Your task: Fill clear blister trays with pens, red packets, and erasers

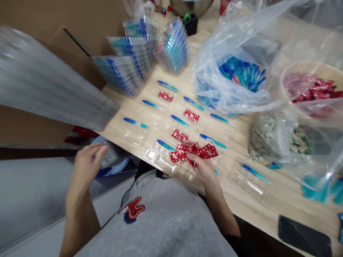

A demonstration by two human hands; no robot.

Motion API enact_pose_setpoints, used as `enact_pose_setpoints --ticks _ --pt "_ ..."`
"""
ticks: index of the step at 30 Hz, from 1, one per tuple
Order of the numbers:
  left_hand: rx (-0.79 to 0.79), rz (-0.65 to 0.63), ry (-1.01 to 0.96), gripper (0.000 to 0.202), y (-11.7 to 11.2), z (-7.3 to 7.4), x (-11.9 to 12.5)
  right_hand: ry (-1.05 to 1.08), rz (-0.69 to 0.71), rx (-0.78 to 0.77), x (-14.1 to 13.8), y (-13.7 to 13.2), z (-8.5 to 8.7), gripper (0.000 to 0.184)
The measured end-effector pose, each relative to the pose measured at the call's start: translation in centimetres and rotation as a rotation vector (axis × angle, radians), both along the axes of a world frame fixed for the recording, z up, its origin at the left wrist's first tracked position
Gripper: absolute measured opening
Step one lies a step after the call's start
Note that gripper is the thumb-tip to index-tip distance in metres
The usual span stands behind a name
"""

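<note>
My right hand (pixel 200 162) is closed on a bunch of red sachets (pixel 193 151), fanned out above a clear plastic tray (pixel 160 156) at the table's near edge. My left hand (pixel 89 160) reaches off the table to the left, its fingers curled on a small pale packet (pixel 108 156) beside a bluish bag. On the wooden table (pixel 268 192) lie several clear trays, each with a blue pen-like stick (pixel 179 120); three of them also hold a red sachet (pixel 191 115).
Stacks of filled clear trays (pixel 128 60) stand at the back left. A plastic bag of blue sticks (pixel 241 73), a bowl of red sachets (pixel 316 89) and a bag of pale packets (pixel 278 137) fill the right. A dark phone (pixel 304 237) lies near the front edge.
</note>
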State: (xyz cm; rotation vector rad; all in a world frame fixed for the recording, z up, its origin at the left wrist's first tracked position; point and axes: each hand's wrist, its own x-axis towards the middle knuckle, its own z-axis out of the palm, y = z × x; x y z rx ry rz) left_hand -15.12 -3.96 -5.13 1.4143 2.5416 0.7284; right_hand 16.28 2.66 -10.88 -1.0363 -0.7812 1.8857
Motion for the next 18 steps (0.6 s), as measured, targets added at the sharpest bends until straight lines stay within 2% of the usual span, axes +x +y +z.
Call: enact_pose_setpoints --ticks 2,4,5,7,9,11,13,16,18 --pt "0.044 -0.11 -0.295 0.019 0.5 -0.3 3.3 0.028 0.043 0.011 -1.1 0.2 0.5 0.044" --pt "-0.048 -0.294 -0.691 0.027 1.7 -0.7 7.4 0.04 0.075 0.045 -1.9 0.1 0.9 0.042" --pt "-0.11 -0.384 -0.812 0.026 2.3 -0.9 9.3 0.027 0.081 0.081 -2.1 0.0 1.1 0.039" --pt "-0.207 -0.497 -0.941 0.021 3.2 -1.3 12.1 -0.051 0.067 0.164 -2.2 -0.4 1.3 0.032" --pt "-0.209 -0.508 -0.919 0.023 3.7 -1.9 13.1 -0.171 0.038 0.208 -1.9 -0.9 1.1 0.028" --pt "-0.126 -0.45 -0.818 0.025 4.3 -2.7 12.4 -0.27 -0.009 0.176 -1.2 -1.2 0.5 0.027" --pt "-0.049 -0.355 -0.616 0.023 5.8 -3.6 10.4 -0.291 -0.062 0.101 -0.3 -1.5 -0.4 0.028" --pt "-0.029 -0.211 -0.265 0.02 9.8 -4.6 6.5 -0.244 -0.139 0.025 0.9 -1.6 -1.5 0.031" --pt "-0.038 -0.174 -0.152 0.02 13.0 -5.2 4.2 -0.234 -0.167 0.022 1.6 -1.5 -1.8 0.032"
